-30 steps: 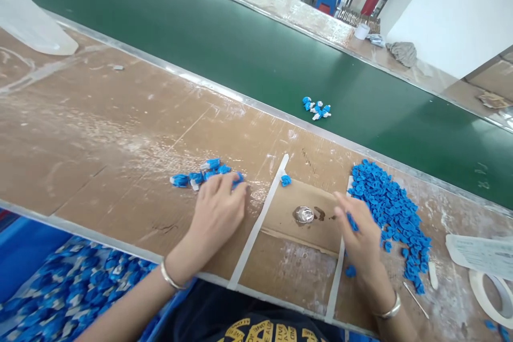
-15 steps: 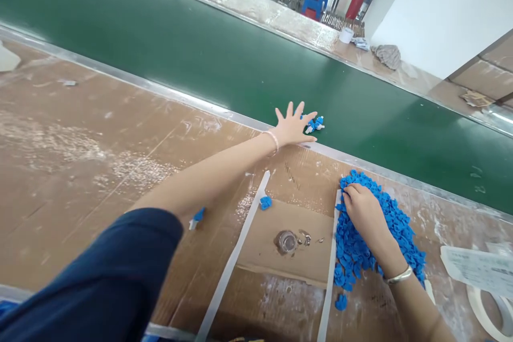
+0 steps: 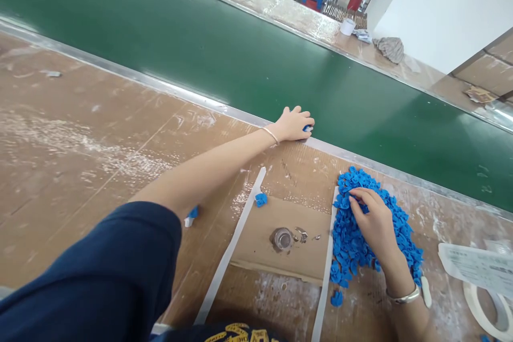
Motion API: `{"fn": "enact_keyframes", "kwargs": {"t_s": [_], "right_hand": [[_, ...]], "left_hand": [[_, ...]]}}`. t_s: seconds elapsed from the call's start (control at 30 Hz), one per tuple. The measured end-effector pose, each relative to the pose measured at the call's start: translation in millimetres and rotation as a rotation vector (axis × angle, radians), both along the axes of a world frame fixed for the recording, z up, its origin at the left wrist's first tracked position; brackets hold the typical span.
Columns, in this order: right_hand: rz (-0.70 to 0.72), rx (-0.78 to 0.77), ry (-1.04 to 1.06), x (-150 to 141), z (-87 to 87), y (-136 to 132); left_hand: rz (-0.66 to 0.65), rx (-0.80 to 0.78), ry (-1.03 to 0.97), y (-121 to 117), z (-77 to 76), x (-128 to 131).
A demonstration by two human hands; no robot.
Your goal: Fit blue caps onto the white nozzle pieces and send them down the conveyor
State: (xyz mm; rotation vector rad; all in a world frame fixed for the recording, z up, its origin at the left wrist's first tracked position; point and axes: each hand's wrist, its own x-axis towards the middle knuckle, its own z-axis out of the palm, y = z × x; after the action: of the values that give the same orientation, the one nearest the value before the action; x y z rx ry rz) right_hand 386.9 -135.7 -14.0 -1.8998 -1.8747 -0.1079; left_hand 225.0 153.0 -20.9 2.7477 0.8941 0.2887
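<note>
At the near edge of the green belt [image 3: 240,80], my left hand [image 3: 295,124] curls its fingers around small blue-and-white pieces [image 3: 308,129]. Most of them are hidden under the hand. My right hand [image 3: 374,219] is over a heap of small blue flower-like pieces [image 3: 396,219], thumb and forefinger pinched at a blue piece [image 3: 342,201] on the heap's left side. A shallow round dish [image 3: 282,239] sits on a cardboard sheet [image 3: 256,248] between the arms. One loose blue piece [image 3: 261,199] lies at the sheet's upper left corner.
Two white tape strips [image 3: 230,251] flank the cardboard sheet. A blue-and-white piece [image 3: 191,216] lies beside my left forearm. White crumbs [image 3: 92,141] are scattered at left. On the right are a printed sheet [image 3: 476,267] and a tape roll [image 3: 476,304].
My left hand has gone from spread fingers to curled around the blue-and-white pieces on the belt. My right fingertips have lifted slightly and shifted right on the blue heap.
</note>
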Motion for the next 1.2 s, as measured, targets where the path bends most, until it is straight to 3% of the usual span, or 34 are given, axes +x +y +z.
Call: {"fn": "enact_keyframes", "kwargs": {"t_s": [0.2,0.4,0.53,0.67,0.77,0.9,1.0,1.2], "right_hand": [[0.169,-0.164,-0.01,-14.1,-7.7,-0.8],[0.191,-0.287,-0.005,-14.6,-6.4,9.5],[0.174,-0.295,0.088,-19.0,-1.6,12.9],[0.142,-0.253,0.204,-25.3,-7.0,12.8],[0.106,-0.201,0.242,-26.1,-15.7,13.4],[0.067,-0.134,0.234,-26.6,-21.1,10.9],[0.069,-0.09,0.212,-29.8,-19.3,6.1],[0.113,-0.077,0.168,-34.5,-21.3,2.5]], "left_hand": [[0.023,0.005,0.004,-34.9,2.7,-58.2],[-0.079,-0.058,0.002,-88.3,7.6,-88.3],[-0.161,-0.139,-0.107,-116.6,18.5,-112.9],[-0.075,-0.092,-0.284,-144.8,22.4,-148.0],[-0.032,-0.063,-0.28,-165.3,13.6,-168.4],[-0.141,0.101,-0.155,-178.1,-5.9,-175.6],[-0.129,0.168,-0.058,-179.2,-11.9,-172.8],[-0.062,-0.008,-0.018,-190.1,0.6,-176.4]]}}
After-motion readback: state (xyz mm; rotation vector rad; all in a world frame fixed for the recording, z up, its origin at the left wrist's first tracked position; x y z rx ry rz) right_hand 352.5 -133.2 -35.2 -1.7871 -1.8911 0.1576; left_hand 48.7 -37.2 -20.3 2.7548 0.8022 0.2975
